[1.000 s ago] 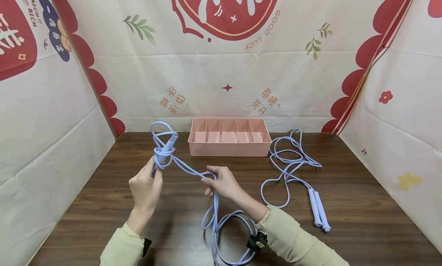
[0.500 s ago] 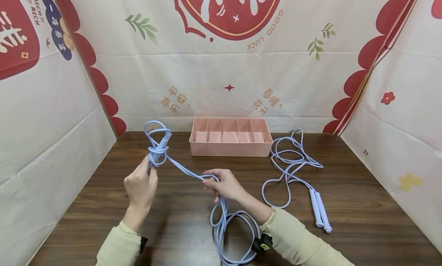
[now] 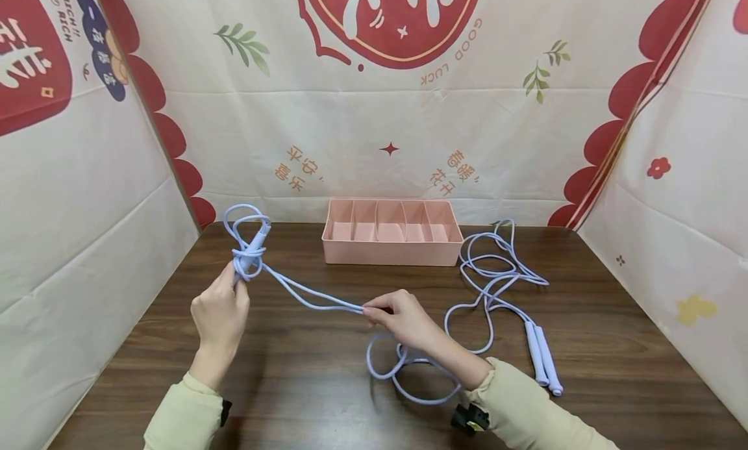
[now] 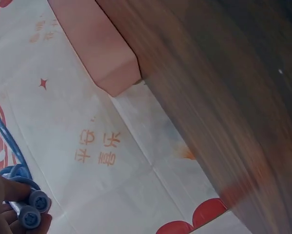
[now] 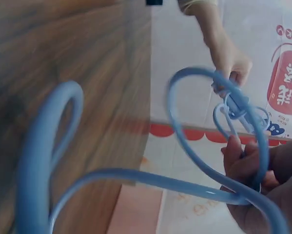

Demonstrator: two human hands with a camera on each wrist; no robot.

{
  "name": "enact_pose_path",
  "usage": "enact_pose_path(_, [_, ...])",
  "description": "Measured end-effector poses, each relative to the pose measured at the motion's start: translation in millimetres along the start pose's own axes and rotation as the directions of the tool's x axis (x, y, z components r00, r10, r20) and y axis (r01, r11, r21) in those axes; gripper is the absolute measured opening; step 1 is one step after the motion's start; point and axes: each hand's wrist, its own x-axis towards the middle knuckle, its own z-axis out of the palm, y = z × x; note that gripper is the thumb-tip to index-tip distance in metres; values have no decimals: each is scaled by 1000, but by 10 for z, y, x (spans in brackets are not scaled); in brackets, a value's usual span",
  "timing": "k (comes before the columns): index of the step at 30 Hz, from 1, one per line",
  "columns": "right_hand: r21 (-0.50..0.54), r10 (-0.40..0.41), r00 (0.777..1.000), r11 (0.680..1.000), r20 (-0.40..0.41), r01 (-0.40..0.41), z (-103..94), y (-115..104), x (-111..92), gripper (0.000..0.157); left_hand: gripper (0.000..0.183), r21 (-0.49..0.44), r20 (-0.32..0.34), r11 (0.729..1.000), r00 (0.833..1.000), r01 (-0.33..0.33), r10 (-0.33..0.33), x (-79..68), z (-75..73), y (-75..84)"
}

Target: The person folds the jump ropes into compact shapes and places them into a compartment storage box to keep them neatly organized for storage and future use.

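My left hand (image 3: 221,312) grips the paired handles (image 3: 252,250) of a light-blue jump rope, held above the table's left side. Cord is wound around these handles, and a loop stands out at their top. In the left wrist view two round handle ends (image 4: 39,201) poke out by the fingers. A doubled stretch of cord (image 3: 310,297) runs from the wrap to my right hand (image 3: 404,318), which pinches it between thumb and fingers. Below the right hand hang loose loops (image 3: 429,401) of the same rope; the forearm hides part of them.
A pink box (image 3: 393,254) with several compartments stands at the table's back. Right of it lies a second light-blue jump rope (image 3: 493,275), its cord loosely tangled, its two handles (image 3: 539,356) side by side. Printed cloth walls (image 3: 374,112) enclose the table (image 3: 315,385).
My left hand has moved left with the handles, and my right hand a little right. The cord between them has lengthened, while the loops below the right hand have risen and become fewer.
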Motion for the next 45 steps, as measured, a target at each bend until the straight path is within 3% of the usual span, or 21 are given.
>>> enact_pose_path(4, [-142, -95, 995, 985, 40, 99, -96, -47, -58, 19, 7, 23, 61, 999, 997, -49, 48, -1, -7, -7])
enact_pose_path(6, [-269, -185, 981, 943, 67, 196, -142, -99, -86, 19, 5, 49, 111, 996, 991, -79, 73, 4, -4, 10])
enact_pose_path(7, [-343, -240, 967, 904, 84, 254, -164, -132, -95, 18, 6, 63, 143, 994, 986, -95, 85, 6, -5, 24])
enact_pose_path(9, [-491, -375, 920, 785, 111, 379, -215, -203, -103, 14, 10, 82, 226, 991, 970, -110, 89, 8, -13, 71])
enact_pose_path(12, [-635, -569, 809, 572, 150, 520, -295, -299, -75, 12, 15, 119, 375, 986, 925, -113, 61, 4, -46, 173])
enact_pose_path(14, [-681, -656, 735, 461, 170, 569, -342, -357, -30, 16, 17, 134, 471, 982, 881, -131, 53, -8, -76, 254])
enact_pose_path(16, [-702, -706, 682, 389, 188, 596, -383, -407, 15, 21, 19, 143, 537, 974, 841, -174, 71, -33, -99, 343])
enact_pose_path(18, [-729, -734, 648, 328, 203, 601, -422, -452, 60, 20, 22, 143, 572, 959, 811, -244, 121, -76, -113, 442])
enact_pose_path(20, [-750, -751, 624, 283, 215, 598, -458, -497, 110, 24, 27, 145, 588, 936, 789, -322, 181, -129, -133, 544])
enact_pose_path(23, [-777, -769, 596, 223, 231, 589, -510, -539, 191, 33, 37, 152, 602, 869, 741, -471, 296, -205, -172, 691])
enact_pose_path(26, [-777, -780, 583, 215, 227, 591, -551, -534, 273, 37, 43, 144, 609, 783, 678, -605, 412, -262, -223, 804])
enact_pose_path(29, [-776, -782, 590, 241, 201, 584, -581, -482, 354, 28, 39, 119, 584, 717, 633, -686, 508, -312, -274, 873])
enact_pose_path(33, [-774, -779, 610, 295, 146, 561, -604, -373, 465, 12, 25, 22, 489, 692, 611, -722, 622, -356, -331, 921])
enact_pose_path(37, [-760, -788, 607, 334, 99, 557, -617, -264, 550, 9, 18, -121, 390, 664, 580, -738, 716, -332, -377, 925])
enact_pose_path(40, [-752, -797, 599, 344, 83, 562, -620, -175, 602, 10, 12, -196, 319, 642, 571, -741, 757, -294, -405, 886])
enact_pose_path(45, [-729, -799, 598, 377, 56, 572, -623, -6, 663, 11, 23, -285, 200, 644, 613, -710, 765, -278, -415, 777])
